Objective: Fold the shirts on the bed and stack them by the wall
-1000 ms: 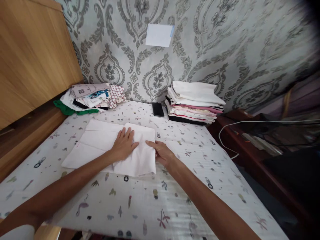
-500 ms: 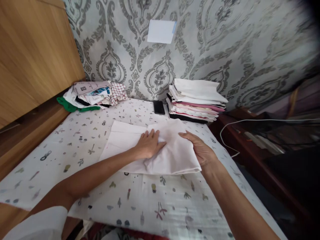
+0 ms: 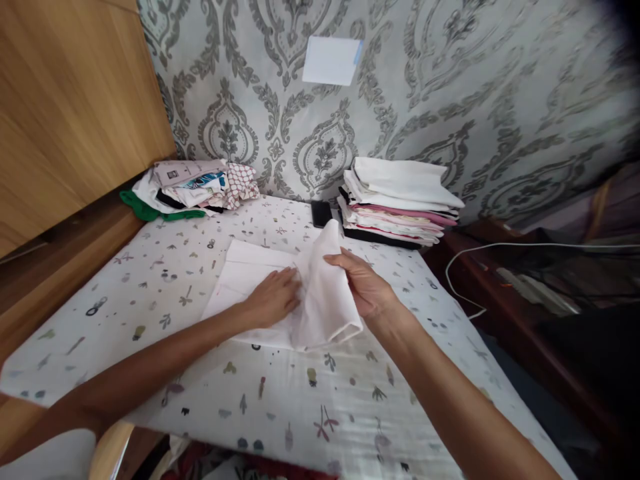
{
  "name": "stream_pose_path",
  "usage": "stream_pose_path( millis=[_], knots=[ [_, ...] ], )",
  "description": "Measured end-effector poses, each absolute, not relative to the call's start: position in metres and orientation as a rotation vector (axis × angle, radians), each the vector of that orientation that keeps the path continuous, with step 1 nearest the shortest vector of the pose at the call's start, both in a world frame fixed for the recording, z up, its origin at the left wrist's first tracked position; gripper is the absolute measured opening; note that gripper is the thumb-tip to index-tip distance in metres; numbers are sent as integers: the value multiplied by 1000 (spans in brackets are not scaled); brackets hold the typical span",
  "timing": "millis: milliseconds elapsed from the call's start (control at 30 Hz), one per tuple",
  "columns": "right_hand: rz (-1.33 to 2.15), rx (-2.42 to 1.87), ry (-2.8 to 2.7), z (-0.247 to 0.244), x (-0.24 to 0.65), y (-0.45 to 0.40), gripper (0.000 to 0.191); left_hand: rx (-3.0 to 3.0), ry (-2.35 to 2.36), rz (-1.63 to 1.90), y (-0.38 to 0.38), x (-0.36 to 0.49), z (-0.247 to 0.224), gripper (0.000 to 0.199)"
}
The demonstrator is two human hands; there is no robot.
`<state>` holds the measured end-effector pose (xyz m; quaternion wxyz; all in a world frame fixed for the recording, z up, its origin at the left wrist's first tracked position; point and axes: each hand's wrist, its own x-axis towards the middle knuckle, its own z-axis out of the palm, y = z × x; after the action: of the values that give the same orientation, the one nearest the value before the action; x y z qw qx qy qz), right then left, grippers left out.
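Note:
A partly folded white cloth garment lies in front of me on the patterned sheet; its exact kind cannot be made out. My right hand grips its right part between thumb and fingers and holds that part raised off the surface, tilted toward the left. Flat on the garment's left part rests my left hand, fingers stretched out and lying beside the lifted fold. The fold hides part of the fabric beneath it.
Behind on the right stands a neat stack of folded clothes, with a black phone beside it. A looser clothes pile lies at the back left by a wooden cabinet. A white cable runs along the right side.
My right hand has moved left, lifting the garment's right part and bringing it over toward the left. My left hand has slid slightly left along the fabric.

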<state>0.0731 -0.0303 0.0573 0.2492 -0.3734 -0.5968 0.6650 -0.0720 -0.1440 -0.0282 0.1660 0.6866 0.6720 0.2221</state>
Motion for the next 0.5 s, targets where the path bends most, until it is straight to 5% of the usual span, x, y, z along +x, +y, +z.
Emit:
stream_pose_path(
  millis=[133,300,400,500],
  knots=[
    [2061,-902,-1468,59,38,-48,46,1321,1694,1222,-149,-104,-10,46],
    [2221,-960,-1491,51,-4,-83,85,546,1172,1322,-165,-144,4,71],
    [2306,-887,-1532,40,-11,-97,95,407,1136,1282,-175,-156,0,58],
    [2218,-773,-1700,24,-1,-101,74,405,1176,1240,-180,-161,-7,31]
  ],
)
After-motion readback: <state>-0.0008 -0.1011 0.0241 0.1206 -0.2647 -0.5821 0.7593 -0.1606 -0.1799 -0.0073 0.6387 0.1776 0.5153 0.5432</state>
